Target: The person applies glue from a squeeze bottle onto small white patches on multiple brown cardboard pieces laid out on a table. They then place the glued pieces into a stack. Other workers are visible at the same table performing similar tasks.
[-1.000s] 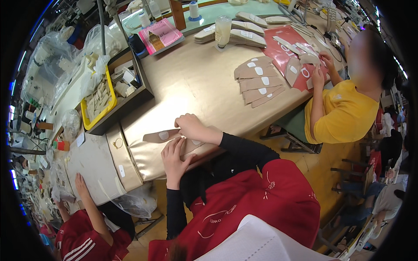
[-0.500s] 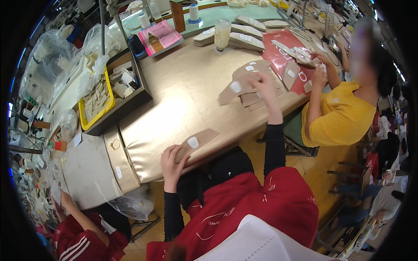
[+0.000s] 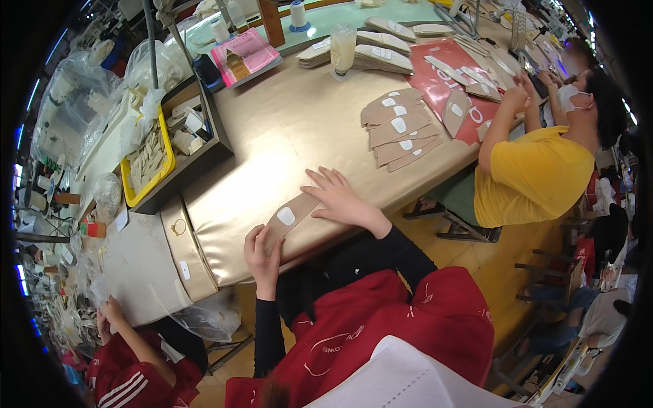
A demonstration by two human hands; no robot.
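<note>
A long tan fabric piece (image 3: 275,230) with a white oval patch lies near the front edge of the gold-covered table. At its left end is my left hand (image 3: 261,262), thumb and fingers closed around the tip. My right hand (image 3: 344,202) rests flat over the other end, fingers spread, hiding that tip. Whether one piece or two lie under my hands, I cannot tell. Farther right, several similar tan pieces (image 3: 400,126) with white patches overlap in a fan, touched by neither hand.
A dark tray (image 3: 221,146) holding a yellow basket (image 3: 128,178) stands at the left. Behind are a pink box (image 3: 248,56), a bottle (image 3: 343,51) and stacked pieces (image 3: 384,60). A person in yellow (image 3: 537,177) works at the right, beside a red sheet (image 3: 435,61).
My right hand has come from the fanned pieces, where it held a tan piece, down to the piece at my left hand. The left hand has shifted slightly left.
</note>
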